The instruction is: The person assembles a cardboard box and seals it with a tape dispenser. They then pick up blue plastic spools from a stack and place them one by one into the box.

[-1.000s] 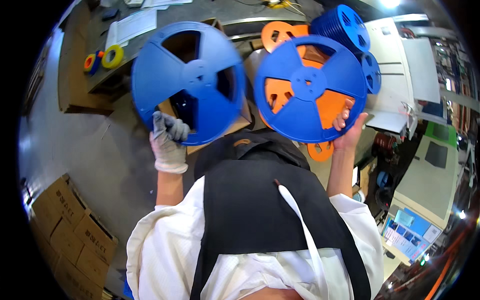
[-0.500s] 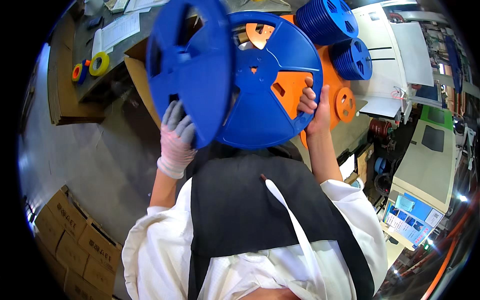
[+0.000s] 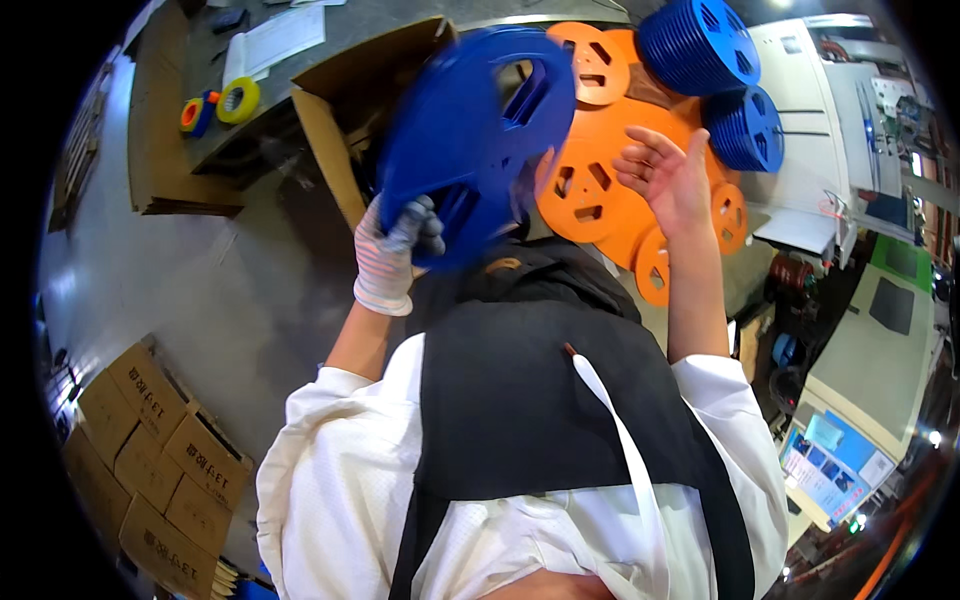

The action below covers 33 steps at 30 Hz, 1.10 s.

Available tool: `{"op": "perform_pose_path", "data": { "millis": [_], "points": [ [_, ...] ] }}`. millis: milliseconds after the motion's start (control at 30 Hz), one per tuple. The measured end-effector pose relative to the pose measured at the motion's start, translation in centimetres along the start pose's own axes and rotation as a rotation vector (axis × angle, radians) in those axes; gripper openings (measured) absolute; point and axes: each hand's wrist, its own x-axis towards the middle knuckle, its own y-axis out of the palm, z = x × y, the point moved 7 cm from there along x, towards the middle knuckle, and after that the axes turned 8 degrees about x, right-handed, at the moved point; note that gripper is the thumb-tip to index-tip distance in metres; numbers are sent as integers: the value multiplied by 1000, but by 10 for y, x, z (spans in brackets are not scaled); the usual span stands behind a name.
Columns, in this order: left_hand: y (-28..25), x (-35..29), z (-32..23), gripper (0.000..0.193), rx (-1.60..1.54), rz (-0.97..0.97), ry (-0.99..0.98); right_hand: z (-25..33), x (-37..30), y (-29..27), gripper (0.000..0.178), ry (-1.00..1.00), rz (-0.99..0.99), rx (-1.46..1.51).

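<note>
My left hand [image 3: 398,245], in a grey-tipped striped glove, is closed around the lower edge of a large blue reel flange [image 3: 462,140]. The flange is tilted and blurred by motion; whether a second disc lies behind it I cannot tell. My bare right hand [image 3: 672,185] is raised with its fingers apart and nothing in it. Below and behind it is an orange fixture [image 3: 640,130] with round slotted plates, the closest being a large orange plate [image 3: 590,195].
Stacks of blue discs [image 3: 690,50] stand at the far right beside a pale machine [image 3: 800,110]. An open cardboard box [image 3: 325,140] sits left of the flange. Tape rolls [image 3: 238,101] lie on the bench at left. Stacked cartons [image 3: 150,460] stand at lower left.
My right hand has let go of the blue flange it gripped and opened. The blue flange in my left hand has swung rightward. The orange plates are more exposed.
</note>
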Motion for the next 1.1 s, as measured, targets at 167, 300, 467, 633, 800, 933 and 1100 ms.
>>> {"op": "perform_pose_path", "data": {
  "millis": [167,300,467,633,800,933,1100],
  "points": [
    [-48,-2,38,26,-602,-24,-215,-27,-9,-44,65,-39,-159,146],
    [-94,-13,54,21,-842,-38,-172,-67,-11,-64,55,16,-252,234],
    [-124,-22,47,23,-970,18,-102,-94,2,-54,49,75,-248,216],
    [-141,-19,43,24,-890,3,-60,-124,25,-43,44,146,-233,169],
    [-150,-7,43,21,-461,-311,-126,-169,48,-18,39,309,-233,35],
    [-133,11,57,17,74,-580,-306,-233,86,-23,36,495,-175,-16],
    [-154,45,151,18,565,-688,-343,-352,172,-55,53,604,-151,-309]
  ]
}}
